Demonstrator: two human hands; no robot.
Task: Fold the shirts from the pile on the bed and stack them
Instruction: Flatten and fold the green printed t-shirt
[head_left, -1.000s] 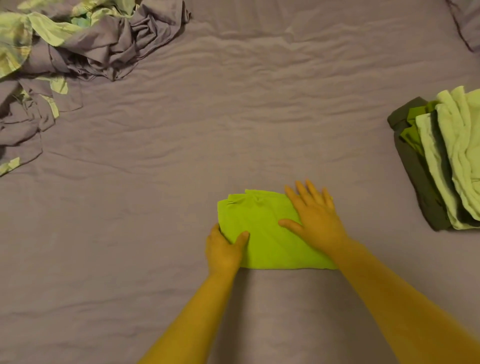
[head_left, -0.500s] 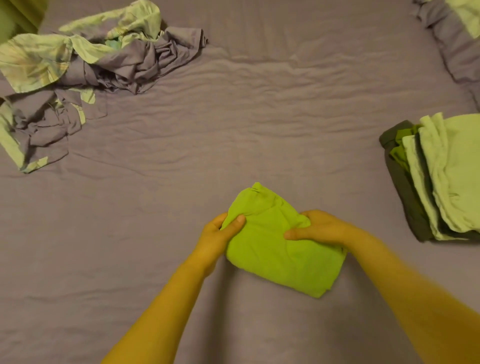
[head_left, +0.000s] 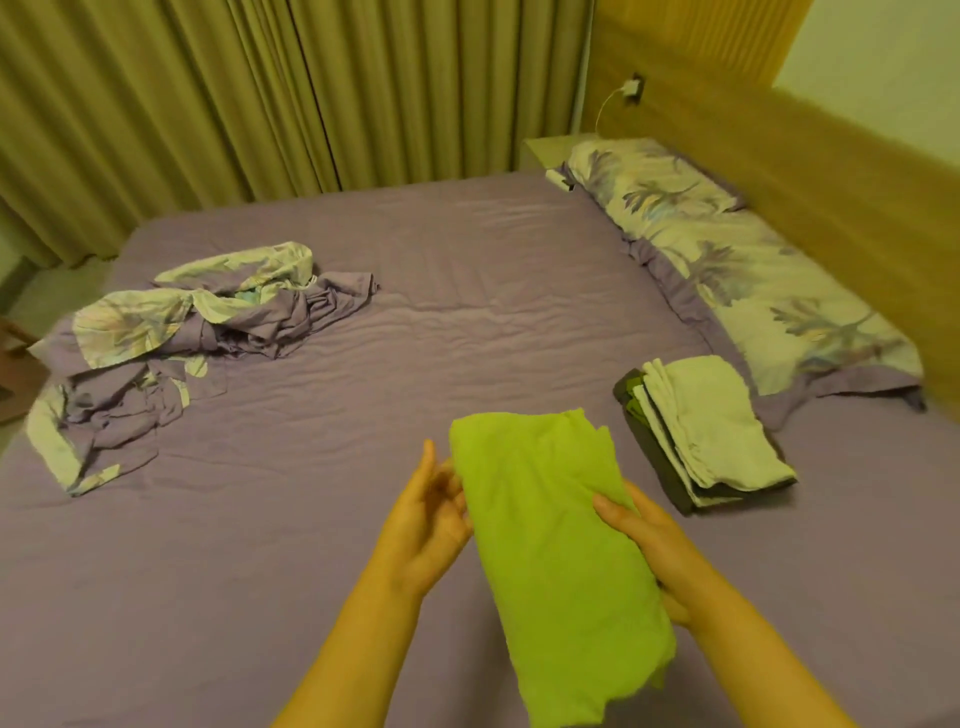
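Observation:
A folded lime-green shirt (head_left: 545, 551) is held in the air over the near part of the purple bed (head_left: 467, 322). My right hand (head_left: 649, 551) grips its right edge, thumb on top and fingers underneath. My left hand (head_left: 431, 519) lies against the shirt's left edge with the palm facing it and the fingers straight. A stack of folded shirts (head_left: 711, 431), pale ones over a dark one, sits on the bed to the right of the held shirt. A crumpled pile of purple and floral cloth (head_left: 197, 322) lies at the far left.
Floral pillows (head_left: 753, 280) line the right side against a wooden headboard (head_left: 841, 197). Curtains (head_left: 260, 104) hang behind the bed. A small bedside table (head_left: 550, 148) stands in the far corner, and a charger cable hangs from a wall socket above it.
The green shirt has gone from lying flat under my hands to being lifted off the bed and turned lengthwise. My view has tilted up, so the room shows.

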